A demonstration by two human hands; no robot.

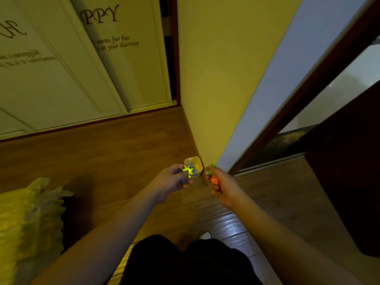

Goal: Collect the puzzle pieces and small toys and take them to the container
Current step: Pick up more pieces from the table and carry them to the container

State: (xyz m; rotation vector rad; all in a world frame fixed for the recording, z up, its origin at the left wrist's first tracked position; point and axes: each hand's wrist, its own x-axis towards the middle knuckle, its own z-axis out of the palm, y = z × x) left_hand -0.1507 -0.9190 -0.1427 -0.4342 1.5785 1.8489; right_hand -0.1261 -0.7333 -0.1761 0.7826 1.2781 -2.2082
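Notched plastic puzzle pieces [188, 170] gripped in left hand [172, 178], orange block [214, 180] pinched in right hand [223, 187]

My left hand [172, 177] holds yellow and blue puzzle pieces [188, 170] over the container [193, 162] on the wooden floor [98, 153]; my right hand [223, 187] grips green and orange pieces [212, 176].

Blurred toys in the container [193, 163] — left hand [171, 178] hides some.
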